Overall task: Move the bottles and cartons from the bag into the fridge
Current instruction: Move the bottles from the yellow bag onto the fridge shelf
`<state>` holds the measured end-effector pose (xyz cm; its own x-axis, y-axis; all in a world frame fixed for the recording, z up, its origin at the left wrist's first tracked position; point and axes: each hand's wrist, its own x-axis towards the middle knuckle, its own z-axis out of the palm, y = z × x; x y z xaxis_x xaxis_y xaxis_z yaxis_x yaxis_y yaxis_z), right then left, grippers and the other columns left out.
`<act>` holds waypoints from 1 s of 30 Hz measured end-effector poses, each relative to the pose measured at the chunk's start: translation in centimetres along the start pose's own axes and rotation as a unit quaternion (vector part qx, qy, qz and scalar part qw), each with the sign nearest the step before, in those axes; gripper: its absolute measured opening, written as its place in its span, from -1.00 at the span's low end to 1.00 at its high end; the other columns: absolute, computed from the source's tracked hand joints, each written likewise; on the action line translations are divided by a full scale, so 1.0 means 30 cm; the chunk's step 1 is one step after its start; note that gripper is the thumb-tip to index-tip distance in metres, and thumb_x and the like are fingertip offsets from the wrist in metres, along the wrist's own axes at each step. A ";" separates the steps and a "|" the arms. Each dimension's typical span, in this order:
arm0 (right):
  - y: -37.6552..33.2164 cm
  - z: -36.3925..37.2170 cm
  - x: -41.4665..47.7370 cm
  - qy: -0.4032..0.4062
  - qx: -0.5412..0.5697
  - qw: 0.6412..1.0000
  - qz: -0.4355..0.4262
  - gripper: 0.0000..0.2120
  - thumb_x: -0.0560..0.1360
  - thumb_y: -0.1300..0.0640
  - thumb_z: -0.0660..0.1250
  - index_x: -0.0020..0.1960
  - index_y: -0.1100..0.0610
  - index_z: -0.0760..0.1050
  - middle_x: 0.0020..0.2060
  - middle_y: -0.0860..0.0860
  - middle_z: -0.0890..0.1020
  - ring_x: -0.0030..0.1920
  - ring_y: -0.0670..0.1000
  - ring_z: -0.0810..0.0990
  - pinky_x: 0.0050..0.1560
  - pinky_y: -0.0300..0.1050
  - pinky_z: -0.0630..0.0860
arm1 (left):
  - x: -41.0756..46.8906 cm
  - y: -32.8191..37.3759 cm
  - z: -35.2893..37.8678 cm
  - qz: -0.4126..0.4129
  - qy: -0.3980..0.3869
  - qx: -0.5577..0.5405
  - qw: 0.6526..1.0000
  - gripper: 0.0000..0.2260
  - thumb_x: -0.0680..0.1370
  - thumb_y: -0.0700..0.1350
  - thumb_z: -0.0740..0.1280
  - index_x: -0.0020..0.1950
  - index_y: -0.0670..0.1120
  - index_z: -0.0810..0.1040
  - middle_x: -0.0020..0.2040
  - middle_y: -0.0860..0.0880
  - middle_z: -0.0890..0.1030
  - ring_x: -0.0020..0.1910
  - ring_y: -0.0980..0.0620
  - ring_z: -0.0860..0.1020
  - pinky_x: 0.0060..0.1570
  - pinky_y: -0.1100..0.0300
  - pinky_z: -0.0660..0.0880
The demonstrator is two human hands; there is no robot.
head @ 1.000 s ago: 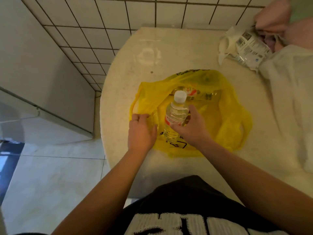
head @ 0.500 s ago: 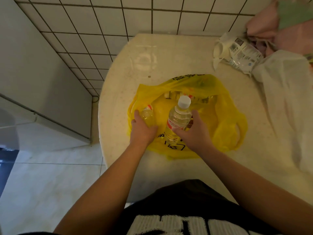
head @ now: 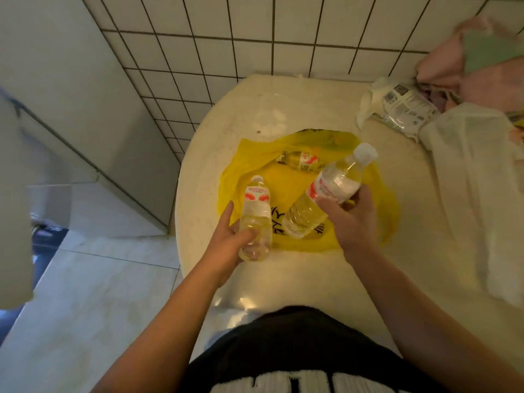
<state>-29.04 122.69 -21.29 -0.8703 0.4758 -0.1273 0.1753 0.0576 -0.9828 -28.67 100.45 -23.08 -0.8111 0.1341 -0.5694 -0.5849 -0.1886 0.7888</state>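
A yellow plastic bag (head: pixel 377 205) lies open and flat on the round pale table (head: pixel 283 109). My left hand (head: pixel 226 236) grips the lower part of a clear water bottle (head: pixel 255 211) with a red-and-white label, held above the bag's left edge. My right hand (head: pixel 354 219) holds a second, similar bottle (head: pixel 329 188) by its middle, tilted with the white cap pointing up and right. A third bottle (head: pixel 300 161) lies on its side inside the bag at the back.
A crumpled white package with a barcode (head: pixel 397 106) lies at the table's back right beside a white cloth (head: pixel 476 180) and pink fabric (head: pixel 476 80). A grey-white appliance or cabinet (head: pixel 85 109) stands to the left over the tiled floor.
Both hands have lifted their bottles up out of the bag. The left hand went from reaching into the bag to holding a bottle, and the right bottle has tilted to the right.
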 end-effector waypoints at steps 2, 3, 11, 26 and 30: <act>0.002 -0.046 -0.023 -0.007 0.067 0.997 0.043 -0.56 0.26 0.01 0.52 0.09 -0.01 0.49 0.00 -0.02 0.64 -0.04 -0.01 0.65 -0.18 -0.03 0.61 | -0.062 -0.063 0.010 -0.009 -0.006 -0.037 0.999 -0.19 0.52 -0.40 0.31 0.59 0.14 0.02 0.20 -0.09 0.62 0.09 -0.19 0.65 -0.12 -0.09 0.62; 0.000 -0.068 -0.037 -0.012 0.095 0.993 0.065 -0.56 0.29 0.02 0.51 0.12 0.04 0.49 0.01 0.00 0.64 -0.05 -0.03 0.64 -0.23 -0.05 0.60 | -0.092 -0.091 0.015 -0.013 -0.013 -0.052 0.998 -0.17 0.50 -0.41 0.34 0.59 0.13 0.04 0.22 -0.14 0.61 0.11 -0.23 0.63 -0.14 -0.08 0.61; 0.052 -0.173 -0.170 -0.167 0.290 0.904 0.266 -0.87 0.58 0.04 0.23 0.06 0.04 0.51 -0.19 0.00 0.62 -0.18 0.02 0.60 -0.20 -0.05 0.56 | -0.409 -0.260 0.049 0.014 -0.053 -0.119 0.991 -0.37 0.35 -0.33 0.42 0.41 -0.17 0.39 0.30 -0.30 0.52 0.26 -0.28 0.53 0.20 -0.18 0.52; 0.054 0.056 -0.738 -0.538 0.119 0.723 0.418 -0.61 0.27 -0.09 0.44 -0.10 0.21 0.60 -0.27 0.15 0.53 -0.30 0.12 0.55 -0.20 -0.09 0.48 | -0.949 -0.478 -0.153 0.074 0.212 -0.223 0.949 -0.59 0.37 0.06 0.42 0.13 -0.12 0.53 -0.12 -0.12 0.69 -0.13 -0.11 0.66 -0.02 -0.05 0.58; 0.074 0.211 -0.929 -0.617 0.075 0.694 0.364 -0.27 0.03 -0.02 0.65 0.11 0.25 0.54 -0.25 0.14 0.57 -0.30 0.10 0.58 -0.26 -0.10 0.54 | -1.101 -0.545 -0.325 0.097 0.283 -0.214 0.930 -0.60 0.40 0.05 0.36 0.17 -0.10 0.52 -0.02 -0.16 0.67 -0.03 -0.17 0.64 0.13 -0.16 0.54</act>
<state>-7.32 104.02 -20.78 -0.3235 -0.7883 -0.5235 0.8057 0.0606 -0.5892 7.69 89.61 -19.43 -0.6997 -0.4528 -0.5526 -0.2765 -0.5416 0.7939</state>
